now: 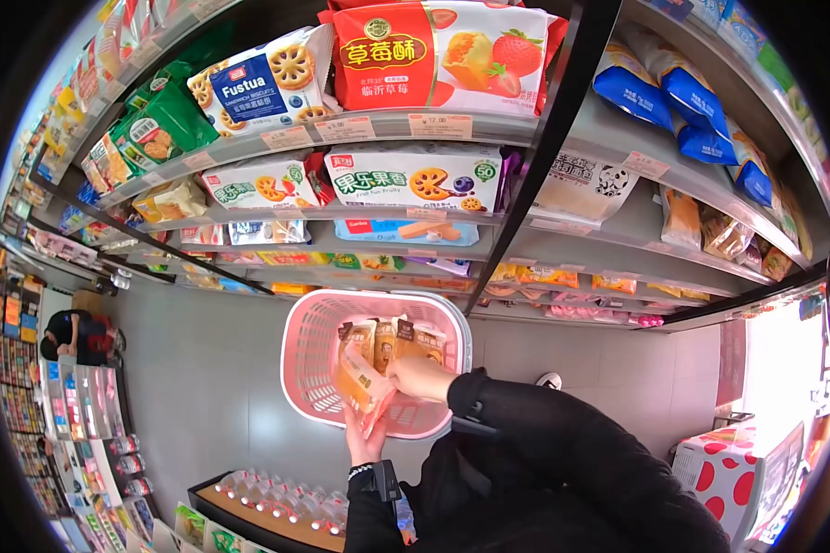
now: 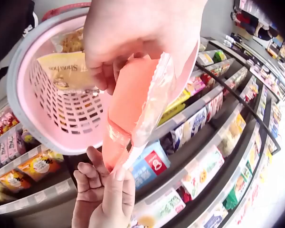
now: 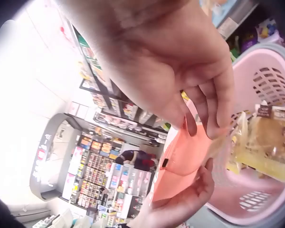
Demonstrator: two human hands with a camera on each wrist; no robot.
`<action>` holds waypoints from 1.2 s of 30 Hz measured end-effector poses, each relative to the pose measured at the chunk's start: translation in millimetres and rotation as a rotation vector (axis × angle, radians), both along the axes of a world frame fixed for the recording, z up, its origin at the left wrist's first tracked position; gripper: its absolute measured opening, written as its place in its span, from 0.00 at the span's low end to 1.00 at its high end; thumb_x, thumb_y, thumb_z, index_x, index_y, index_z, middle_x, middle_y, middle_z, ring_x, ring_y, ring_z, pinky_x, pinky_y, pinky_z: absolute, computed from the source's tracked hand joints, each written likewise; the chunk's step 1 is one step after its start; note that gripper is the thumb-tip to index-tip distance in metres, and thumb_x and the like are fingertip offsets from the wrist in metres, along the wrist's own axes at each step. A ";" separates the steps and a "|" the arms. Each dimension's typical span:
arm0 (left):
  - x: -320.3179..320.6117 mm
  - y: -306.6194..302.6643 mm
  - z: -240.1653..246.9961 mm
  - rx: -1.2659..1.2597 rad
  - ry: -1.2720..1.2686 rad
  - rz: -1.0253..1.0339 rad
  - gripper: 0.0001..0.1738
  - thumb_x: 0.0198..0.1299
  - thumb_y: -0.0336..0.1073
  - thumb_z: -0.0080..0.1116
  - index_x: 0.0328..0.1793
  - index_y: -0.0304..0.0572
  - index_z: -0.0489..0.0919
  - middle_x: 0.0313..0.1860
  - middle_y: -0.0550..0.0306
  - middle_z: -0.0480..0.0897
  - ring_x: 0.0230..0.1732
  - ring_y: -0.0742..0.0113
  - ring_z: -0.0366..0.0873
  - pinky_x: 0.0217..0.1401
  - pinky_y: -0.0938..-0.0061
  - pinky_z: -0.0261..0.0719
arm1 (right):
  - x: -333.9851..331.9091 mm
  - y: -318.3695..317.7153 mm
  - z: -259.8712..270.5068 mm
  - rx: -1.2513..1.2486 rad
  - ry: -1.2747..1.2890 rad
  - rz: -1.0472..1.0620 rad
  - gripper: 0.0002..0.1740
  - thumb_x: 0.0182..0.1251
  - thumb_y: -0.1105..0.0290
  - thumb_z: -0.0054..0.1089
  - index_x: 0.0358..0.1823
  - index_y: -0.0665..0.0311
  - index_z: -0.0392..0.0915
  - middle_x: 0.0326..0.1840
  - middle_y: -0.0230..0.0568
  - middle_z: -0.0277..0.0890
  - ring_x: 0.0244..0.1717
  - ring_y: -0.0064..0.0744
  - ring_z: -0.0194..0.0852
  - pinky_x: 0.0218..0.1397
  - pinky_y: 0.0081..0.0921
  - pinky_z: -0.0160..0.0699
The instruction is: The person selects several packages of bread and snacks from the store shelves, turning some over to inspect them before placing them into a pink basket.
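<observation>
An orange-pink snack packet (image 1: 360,380) with a clear crimped edge is held between both hands over the pink basket (image 1: 292,350). My left hand (image 1: 366,444) grips its near end, fingers bent round the packet. My right hand (image 1: 420,376) pinches another part of the packet; in the right wrist view its thumb and fingertips meet at the packet's upper edge (image 3: 192,135). Inside the basket lie several yellowish, clear-wrapped food packets (image 3: 270,137), one with brown lettering (image 2: 69,71).
Shelves of packaged biscuits (image 1: 415,180) rise directly beyond the basket. Blue-and-white bags (image 1: 632,83) fill a shelf on the right. Bottles (image 1: 281,498) stand in a low box at the near left. A person (image 1: 78,336) is bent over farther left, beside a display counter (image 1: 78,401).
</observation>
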State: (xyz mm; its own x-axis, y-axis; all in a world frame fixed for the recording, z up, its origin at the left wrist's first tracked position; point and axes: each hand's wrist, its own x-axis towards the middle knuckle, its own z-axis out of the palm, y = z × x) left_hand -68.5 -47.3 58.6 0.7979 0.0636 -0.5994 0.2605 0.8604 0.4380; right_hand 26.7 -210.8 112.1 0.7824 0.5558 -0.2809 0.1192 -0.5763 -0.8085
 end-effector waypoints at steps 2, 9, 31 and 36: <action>6.9 5.3 -11.6 0.023 -0.023 -0.012 0.25 0.59 0.49 0.38 0.57 0.42 0.60 0.53 0.54 0.68 0.52 0.60 0.65 0.54 0.66 0.63 | 5.0 10.6 -27.0 -0.005 0.008 -0.091 0.10 0.51 0.68 0.46 0.27 0.64 0.75 0.26 0.48 0.73 0.30 0.45 0.71 0.33 0.36 0.67; 13.4 24.2 -58.3 0.083 0.076 -0.112 0.22 0.61 0.48 0.34 0.57 0.44 0.61 0.54 0.56 0.68 0.51 0.65 0.67 0.52 0.71 0.66 | 6.6 23.1 -93.6 0.261 0.676 -0.333 0.08 0.53 0.73 0.45 0.32 0.67 0.71 0.19 0.38 0.70 0.23 0.30 0.70 0.24 0.27 0.68; 31.6 -90.9 36.2 0.535 -0.051 -0.510 0.14 0.50 0.31 0.46 0.45 0.39 0.67 0.36 0.53 0.73 0.37 0.63 0.72 0.37 0.73 0.69 | -22.9 -249.2 36.2 0.142 0.112 -0.321 0.14 0.55 0.64 0.50 0.40 0.64 0.71 0.37 0.39 0.73 0.39 0.29 0.70 0.42 0.25 0.69; 32.4 -200.3 66.8 0.503 -0.125 -0.804 0.11 0.54 0.29 0.44 0.43 0.36 0.69 0.37 0.49 0.75 0.34 0.63 0.75 0.40 0.74 0.72 | -75.4 -364.6 77.1 0.188 -0.020 -0.600 0.14 0.57 0.65 0.49 0.41 0.65 0.70 0.38 0.38 0.72 0.39 0.28 0.70 0.45 0.24 0.67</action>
